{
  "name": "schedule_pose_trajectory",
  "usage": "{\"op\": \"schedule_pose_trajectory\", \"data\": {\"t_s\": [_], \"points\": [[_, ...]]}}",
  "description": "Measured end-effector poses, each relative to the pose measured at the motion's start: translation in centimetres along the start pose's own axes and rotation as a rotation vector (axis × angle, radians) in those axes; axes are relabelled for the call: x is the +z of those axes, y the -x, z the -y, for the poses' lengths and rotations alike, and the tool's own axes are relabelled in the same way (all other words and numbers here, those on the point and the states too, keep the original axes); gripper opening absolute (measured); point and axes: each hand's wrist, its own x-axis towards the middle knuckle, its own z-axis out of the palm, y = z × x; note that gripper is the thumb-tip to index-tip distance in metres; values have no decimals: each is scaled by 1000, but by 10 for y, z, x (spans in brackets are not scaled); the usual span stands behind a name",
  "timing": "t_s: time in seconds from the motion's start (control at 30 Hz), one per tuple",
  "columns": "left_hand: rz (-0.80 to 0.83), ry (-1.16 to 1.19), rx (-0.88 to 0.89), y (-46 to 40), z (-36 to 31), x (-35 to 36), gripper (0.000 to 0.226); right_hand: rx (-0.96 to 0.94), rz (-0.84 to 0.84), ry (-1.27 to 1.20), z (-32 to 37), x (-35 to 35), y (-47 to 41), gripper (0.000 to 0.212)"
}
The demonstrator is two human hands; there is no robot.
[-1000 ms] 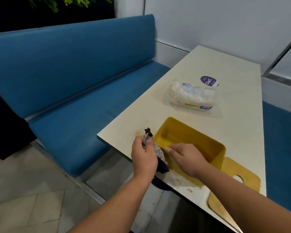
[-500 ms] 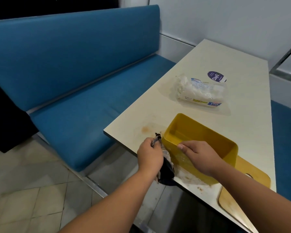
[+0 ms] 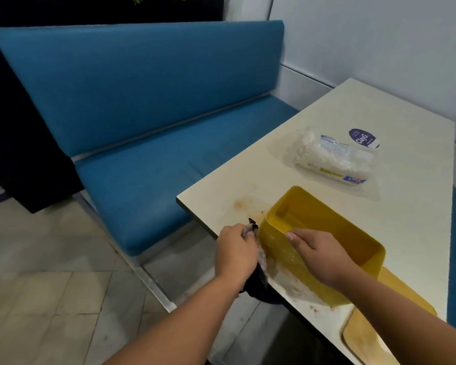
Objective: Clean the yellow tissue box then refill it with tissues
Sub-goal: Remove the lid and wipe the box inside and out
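The yellow tissue box (image 3: 327, 219) stands open and empty near the table's front corner. My right hand (image 3: 319, 255) holds its near long wall, fingers inside and thumb along the rim. My left hand (image 3: 236, 252) grips a dark crumpled cloth (image 3: 258, 270) against the box's left outer side. The box's wooden lid (image 3: 363, 335) with an oval slot lies flat to the right, partly under my right forearm. A clear plastic pack of white tissues (image 3: 332, 158) lies farther back on the table.
The cream table (image 3: 379, 106) shows brown stains (image 3: 241, 205) by its corner and smears below the box. A purple round sticker (image 3: 362, 137) lies behind the tissue pack. A blue bench (image 3: 148, 127) runs along the left, with tiled floor below.
The camera view has shifted left. My left hand with the cloth has slid slightly back along the box's side; my right hand keeps its hold on the box wall.
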Motion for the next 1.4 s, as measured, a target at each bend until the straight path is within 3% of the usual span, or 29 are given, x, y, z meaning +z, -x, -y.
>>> {"op": "schedule_pose_trajectory", "data": {"t_s": [0.2,0.4,0.5,0.63,0.97,1.1,1.3,1.4], "points": [[-2,-133,-60,14,3,25,22,-20,2,11,-1,1,-1,38],[-49,199,-19,31,-16,21,17,-25,-2,-2,-2,1,-1,33],[-22,255,-36,40,-13,24,5,-33,-2,-3,-2,1,-2,33],[-45,320,-28,38,-23,23,9,-22,1,-42,-2,0,-2,37],[-89,154,-91,16,-9,19,16,-28,4,-61,-1,0,1,41],[44,10,-88,38,-11,33,20,-27,-1,-71,-2,0,1,41],[-75,96,-142,23,-11,23,16,-12,5,-83,-3,1,0,29],[9,113,-143,36,-15,28,15,16,-12,-125,-1,1,1,34]]}}
